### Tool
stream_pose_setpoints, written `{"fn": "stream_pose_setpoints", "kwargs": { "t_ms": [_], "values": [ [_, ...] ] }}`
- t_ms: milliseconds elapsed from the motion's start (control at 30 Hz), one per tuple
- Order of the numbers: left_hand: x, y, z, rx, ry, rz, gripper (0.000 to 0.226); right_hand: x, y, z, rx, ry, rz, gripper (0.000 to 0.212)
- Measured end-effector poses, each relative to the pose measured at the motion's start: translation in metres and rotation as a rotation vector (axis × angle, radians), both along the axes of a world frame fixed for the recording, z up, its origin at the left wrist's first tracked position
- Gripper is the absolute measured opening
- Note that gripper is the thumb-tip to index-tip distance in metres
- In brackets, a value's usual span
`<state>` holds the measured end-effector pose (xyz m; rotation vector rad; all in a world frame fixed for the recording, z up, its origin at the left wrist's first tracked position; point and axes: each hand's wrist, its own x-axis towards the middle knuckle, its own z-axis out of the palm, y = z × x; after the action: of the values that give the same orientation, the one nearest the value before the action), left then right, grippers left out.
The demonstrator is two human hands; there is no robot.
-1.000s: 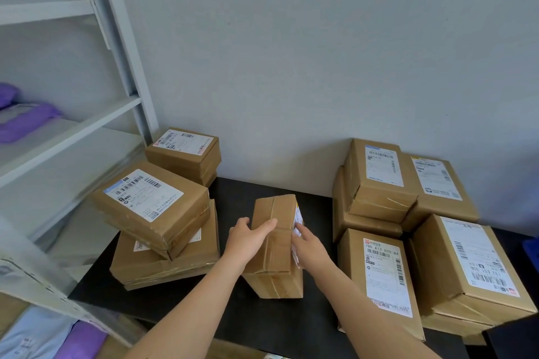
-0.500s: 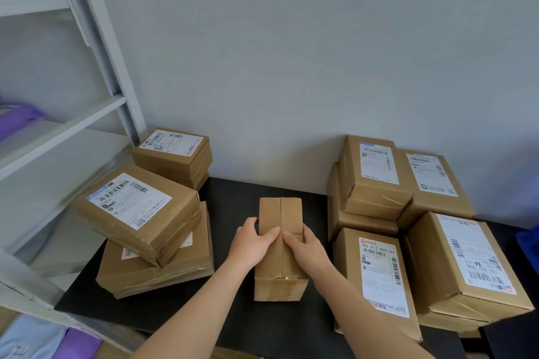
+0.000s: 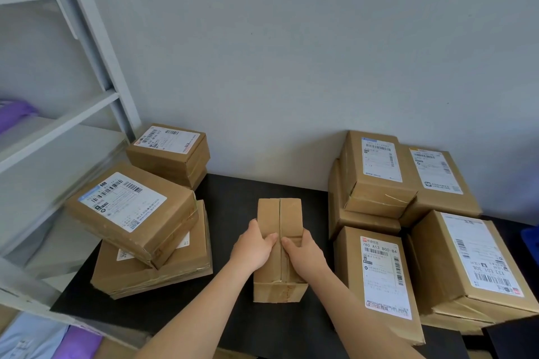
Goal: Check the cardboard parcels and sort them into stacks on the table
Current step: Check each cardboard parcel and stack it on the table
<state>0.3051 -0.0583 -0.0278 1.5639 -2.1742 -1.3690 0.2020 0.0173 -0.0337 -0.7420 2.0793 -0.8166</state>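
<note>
Two hands are at work on one plain parcel point(image 3: 279, 245) standing in the middle of the black counter point(image 3: 233, 198), its taped seam facing up and running away from the person. The left hand point(image 3: 253, 248) clasps its left side and the right hand point(image 3: 306, 253) its right, fingers curled over the top edges and meeting near the seam. To the left lie three labelled parcels: a tilted one point(image 3: 131, 210) resting on a flat wide one point(image 3: 157, 268), and a smaller one point(image 3: 169, 151) at the back by the wall (whether a second box sits under it I cannot tell). To the right are five: one point(image 3: 376, 178) stacked on another point(image 3: 355, 221), one point(image 3: 437, 181) behind, a long one point(image 3: 382, 280) in front and a large one point(image 3: 472, 268) at the edge. That makes nine parcels. A white shelf point(image 3: 58, 125) stands at the far left.
</note>
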Motion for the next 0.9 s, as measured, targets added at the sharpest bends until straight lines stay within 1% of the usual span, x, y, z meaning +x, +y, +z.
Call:
{"fn": "stream_pose_setpoints", "kwargs": {
  "t_ms": [167, 300, 433, 900],
  "values": [
    [0.0003, -0.0021, 0.0000, 0.021, 0.007, 0.000, 0.054, -0.0029, -0.0033, 0.0015, 0.012, -0.045, -0.013, 0.058],
    [-0.0006, -0.0011, 0.0004, -0.026, -0.030, 0.005, 0.048, -0.0041, -0.0026, 0.0005, 0.016, 0.000, 0.004, 0.053],
    [-0.0010, -0.0014, 0.0011, -0.038, -0.046, 0.006, 0.048, -0.0047, -0.0032, 0.0003, 0.023, 0.017, 0.014, 0.050],
    [0.0032, -0.0019, 0.0006, 0.039, 0.041, 0.035, 0.054, -0.0050, -0.0025, 0.0002, 0.045, 0.025, 0.039, 0.053]
  ]
}}
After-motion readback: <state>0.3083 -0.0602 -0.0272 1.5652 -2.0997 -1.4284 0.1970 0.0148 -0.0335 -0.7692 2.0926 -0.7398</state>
